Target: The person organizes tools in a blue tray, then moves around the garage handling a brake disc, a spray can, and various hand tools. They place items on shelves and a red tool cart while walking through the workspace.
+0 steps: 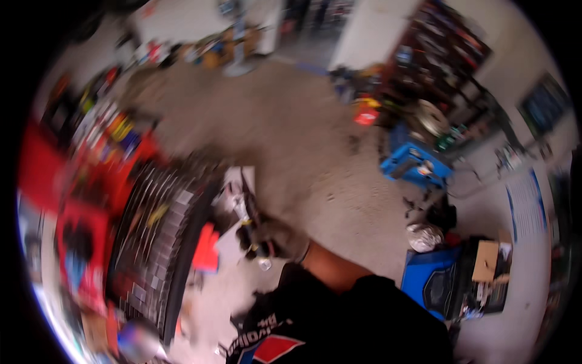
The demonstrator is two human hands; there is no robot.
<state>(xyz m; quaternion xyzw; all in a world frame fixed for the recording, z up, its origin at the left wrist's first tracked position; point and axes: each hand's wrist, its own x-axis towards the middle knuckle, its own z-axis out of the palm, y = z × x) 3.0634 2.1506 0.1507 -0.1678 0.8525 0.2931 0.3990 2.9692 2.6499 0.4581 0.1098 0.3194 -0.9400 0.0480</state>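
In a dark work glove, my right hand (280, 238) is closed around a hand tool (241, 209) with a bright metal end and dark and yellow parts, too smeared to name. A clear or pale round end (264, 264) pokes out below the fist. Just left of this hand lies a wide drawer or tray (159, 242) with rows of metal tools, likely wrenches, at a red tool cabinet (85, 242). A red and blue piece (207, 247) sits by its near edge. My left hand is out of sight.
Yellow and blue containers (121, 130) crowd the cabinet's far end. A grey stand (238, 65) rises from the floor near a doorway. On the right are a blue machine (418, 164), a blue and black case (431, 282), a cardboard box (485, 261) and a loaded shelf (433, 51).
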